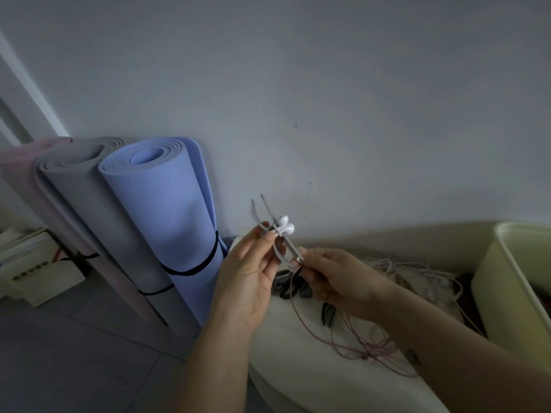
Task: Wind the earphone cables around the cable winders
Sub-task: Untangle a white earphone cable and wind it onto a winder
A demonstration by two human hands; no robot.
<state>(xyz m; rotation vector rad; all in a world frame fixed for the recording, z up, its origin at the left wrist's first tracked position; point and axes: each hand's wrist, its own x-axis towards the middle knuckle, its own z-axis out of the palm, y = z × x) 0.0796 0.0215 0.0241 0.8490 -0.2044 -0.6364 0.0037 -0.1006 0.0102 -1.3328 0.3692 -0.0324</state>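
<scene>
Head view: left hand [249,278] holds grey cable winder [289,249] in a narrow grip, white earbuds [285,225] against it; right hand [334,278] grip pinches pinkish earphone cable [369,350] at winder's near end.

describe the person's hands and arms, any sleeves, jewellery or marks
The left hand and right hand are bare, with no gloves, rings or watch in view. The left forearm and right forearm show no sleeves within the frame; the right one carries a small dark mark.

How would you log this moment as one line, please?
left hand: grips cable winder | earbuds: seated on winder | right hand: pinches winder's lower end | cable: hanging loose, unwound
</scene>
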